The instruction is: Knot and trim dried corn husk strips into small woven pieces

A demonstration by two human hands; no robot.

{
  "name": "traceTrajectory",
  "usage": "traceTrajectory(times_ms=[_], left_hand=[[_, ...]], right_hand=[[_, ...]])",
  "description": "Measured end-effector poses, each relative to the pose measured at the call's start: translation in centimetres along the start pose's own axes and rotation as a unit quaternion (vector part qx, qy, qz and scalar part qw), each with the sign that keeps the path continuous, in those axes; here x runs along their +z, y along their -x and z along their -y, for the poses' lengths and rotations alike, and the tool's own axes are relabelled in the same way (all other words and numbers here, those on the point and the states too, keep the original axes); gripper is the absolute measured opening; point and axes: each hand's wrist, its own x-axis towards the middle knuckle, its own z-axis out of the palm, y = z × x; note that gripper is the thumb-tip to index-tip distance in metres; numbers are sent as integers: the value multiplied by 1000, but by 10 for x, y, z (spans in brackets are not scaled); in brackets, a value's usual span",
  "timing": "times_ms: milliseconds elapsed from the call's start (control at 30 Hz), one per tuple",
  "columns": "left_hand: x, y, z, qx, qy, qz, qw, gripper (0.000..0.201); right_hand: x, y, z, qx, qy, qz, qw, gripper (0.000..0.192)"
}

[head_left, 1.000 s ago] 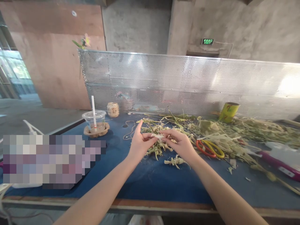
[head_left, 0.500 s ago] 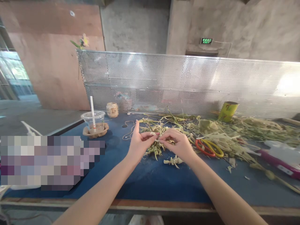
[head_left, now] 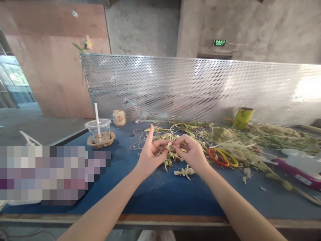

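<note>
My left hand (head_left: 150, 154) and my right hand (head_left: 191, 152) meet above the blue table (head_left: 155, 194), pinching a small pale folded leaf piece (head_left: 170, 146) between their fingertips. The left index finger points up. Under the hands lies a heap of dry green and straw-coloured leaf strips (head_left: 167, 137). A small woven leaf piece (head_left: 185, 172) rests on the cloth just in front of my right wrist.
Orange and yellow scissors (head_left: 223, 158) lie right of my right hand among more plant stalks (head_left: 263, 139). A plastic cup with a straw (head_left: 98, 130) and a small jar (head_left: 119, 117) stand at the left. A yellow-green cup (head_left: 242, 118) leans by the perforated metal screen (head_left: 200, 87). A purple tool (head_left: 298, 174) lies far right.
Both hands have stayed together over the leaf heap, working the small leaf piece; the fingers have closed in tighter on it and the left index finger has lifted.
</note>
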Motion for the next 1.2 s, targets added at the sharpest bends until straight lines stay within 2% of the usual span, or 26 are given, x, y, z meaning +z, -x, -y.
traceTrajectory(times_ms=[233,433,667,800,1000,1200], left_hand=[[0,0,-2,79,-133,-20,988,91],[-1,-1,4,88,-119,-36,988,95],[-2,-1,5,82,-102,-35,991,95],[-2,-2,2,75,-87,-42,992,97],[-1,1,5,97,-123,-52,986,99],[1,3,3,99,-132,-71,984,98]], right_hand=[[-2,-1,2,-39,3,4,999,3],[0,1,0,-46,-2,-23,999,5],[-4,-1,0,-71,10,9,997,7],[-3,-2,-4,-36,-39,16,998,8],[0,-3,-9,30,-121,56,991,13],[1,-4,-8,60,-152,48,985,15]])
